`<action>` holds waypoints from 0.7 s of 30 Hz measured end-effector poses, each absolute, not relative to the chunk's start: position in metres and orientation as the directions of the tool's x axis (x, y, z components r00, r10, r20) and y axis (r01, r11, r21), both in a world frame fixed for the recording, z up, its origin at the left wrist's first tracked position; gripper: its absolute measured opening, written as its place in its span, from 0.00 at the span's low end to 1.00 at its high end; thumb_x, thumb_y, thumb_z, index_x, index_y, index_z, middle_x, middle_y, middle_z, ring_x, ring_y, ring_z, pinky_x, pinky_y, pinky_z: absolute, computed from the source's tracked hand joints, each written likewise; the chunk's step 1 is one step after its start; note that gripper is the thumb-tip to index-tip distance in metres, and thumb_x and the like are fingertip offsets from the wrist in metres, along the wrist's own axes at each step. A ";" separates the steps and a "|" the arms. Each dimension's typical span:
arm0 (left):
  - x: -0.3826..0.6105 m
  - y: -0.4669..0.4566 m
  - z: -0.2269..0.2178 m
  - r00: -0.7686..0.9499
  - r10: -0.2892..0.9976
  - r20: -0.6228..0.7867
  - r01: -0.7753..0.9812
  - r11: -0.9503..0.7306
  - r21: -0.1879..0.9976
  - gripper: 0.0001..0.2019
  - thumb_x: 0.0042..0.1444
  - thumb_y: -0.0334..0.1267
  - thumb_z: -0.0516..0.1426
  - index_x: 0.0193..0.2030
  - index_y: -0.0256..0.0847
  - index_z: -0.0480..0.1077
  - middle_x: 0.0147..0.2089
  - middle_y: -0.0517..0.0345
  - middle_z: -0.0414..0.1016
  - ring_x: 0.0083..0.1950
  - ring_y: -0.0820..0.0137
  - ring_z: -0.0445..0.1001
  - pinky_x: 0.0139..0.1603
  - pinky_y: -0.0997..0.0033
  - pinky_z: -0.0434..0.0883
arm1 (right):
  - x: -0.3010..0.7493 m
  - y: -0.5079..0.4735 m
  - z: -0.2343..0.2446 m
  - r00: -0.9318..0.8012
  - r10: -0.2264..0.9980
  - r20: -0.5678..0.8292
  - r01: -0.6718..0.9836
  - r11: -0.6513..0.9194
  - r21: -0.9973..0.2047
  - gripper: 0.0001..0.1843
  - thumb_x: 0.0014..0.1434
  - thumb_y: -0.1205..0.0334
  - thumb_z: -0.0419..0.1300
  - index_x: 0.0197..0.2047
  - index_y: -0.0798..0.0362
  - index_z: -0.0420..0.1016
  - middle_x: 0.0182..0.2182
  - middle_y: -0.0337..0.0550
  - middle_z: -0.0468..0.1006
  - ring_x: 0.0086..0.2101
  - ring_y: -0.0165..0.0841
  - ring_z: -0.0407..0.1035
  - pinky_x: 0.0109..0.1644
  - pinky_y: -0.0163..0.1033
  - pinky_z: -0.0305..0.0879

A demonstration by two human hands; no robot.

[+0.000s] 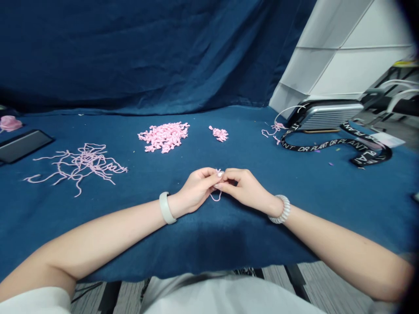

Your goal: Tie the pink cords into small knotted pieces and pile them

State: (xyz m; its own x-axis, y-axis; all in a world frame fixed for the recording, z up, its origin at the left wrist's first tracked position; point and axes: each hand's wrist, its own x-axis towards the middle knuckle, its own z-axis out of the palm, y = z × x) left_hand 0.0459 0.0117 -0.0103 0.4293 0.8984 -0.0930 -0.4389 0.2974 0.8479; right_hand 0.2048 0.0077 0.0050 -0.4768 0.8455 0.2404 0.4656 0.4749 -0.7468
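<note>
My left hand (196, 190) and my right hand (244, 188) meet at the fingertips above the blue cloth, both pinching a short piece of pink yarn (215, 197) whose small loop hangs below them. Straight ahead lie a large heap of small knotted pink yarn pieces (164, 136) and a much smaller heap of similar pieces (219, 134). Long loose pink yarn strands (78, 165) sprawl further left, apart from both hands.
A dark flat tablet-like slab (22, 145) and a pink bundle (9, 123) lie at the far left. On the right are a silver ribbed case (324, 115), a black lettered strap (327, 145) and a white shelf unit (340, 56). Blue cloth covers the table and backdrop.
</note>
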 end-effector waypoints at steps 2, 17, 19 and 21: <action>0.046 0.011 -0.010 0.432 0.897 -0.097 -0.435 0.302 0.848 0.08 0.48 0.35 0.63 0.29 0.33 0.70 0.29 0.57 0.73 0.32 0.74 0.71 0.37 0.73 0.67 | 0.203 0.007 0.004 -0.452 0.859 0.241 0.491 0.465 -0.737 0.10 0.56 0.60 0.60 0.25 0.56 0.71 0.24 0.38 0.70 0.26 0.27 0.63 0.32 0.34 0.59; 0.036 0.018 0.003 0.268 0.962 0.051 -0.364 0.052 0.930 0.11 0.49 0.41 0.63 0.29 0.36 0.67 0.32 0.58 0.75 0.35 0.75 0.73 0.41 0.73 0.68 | 0.203 0.005 0.003 -0.530 0.745 0.405 0.402 0.641 -0.654 0.10 0.61 0.64 0.55 0.30 0.53 0.75 0.32 0.42 0.71 0.36 0.30 0.66 0.45 0.38 0.64; 0.034 0.018 0.007 0.287 0.955 0.074 -0.423 0.057 0.904 0.11 0.49 0.41 0.63 0.30 0.37 0.66 0.30 0.58 0.76 0.35 0.73 0.74 0.43 0.70 0.70 | 0.202 0.004 0.002 -0.546 0.733 0.406 0.410 0.656 -0.634 0.10 0.60 0.64 0.56 0.30 0.54 0.75 0.34 0.43 0.70 0.38 0.30 0.66 0.47 0.39 0.64; 0.032 0.018 0.012 0.310 0.947 0.083 -0.469 0.077 0.880 0.12 0.49 0.40 0.63 0.30 0.37 0.65 0.26 0.61 0.74 0.32 0.74 0.74 0.41 0.69 0.71 | 0.202 0.004 0.003 -0.559 0.725 0.403 0.409 0.664 -0.626 0.09 0.60 0.64 0.56 0.31 0.54 0.76 0.37 0.44 0.71 0.40 0.31 0.66 0.49 0.40 0.63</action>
State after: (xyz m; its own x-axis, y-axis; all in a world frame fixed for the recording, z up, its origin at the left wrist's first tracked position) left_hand 0.0322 0.0183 0.0117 0.3097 0.9472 0.0828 -0.4693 0.0765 0.8797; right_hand 0.2021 0.0043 0.0026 -0.5591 0.7245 0.4030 0.4091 0.6639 -0.6260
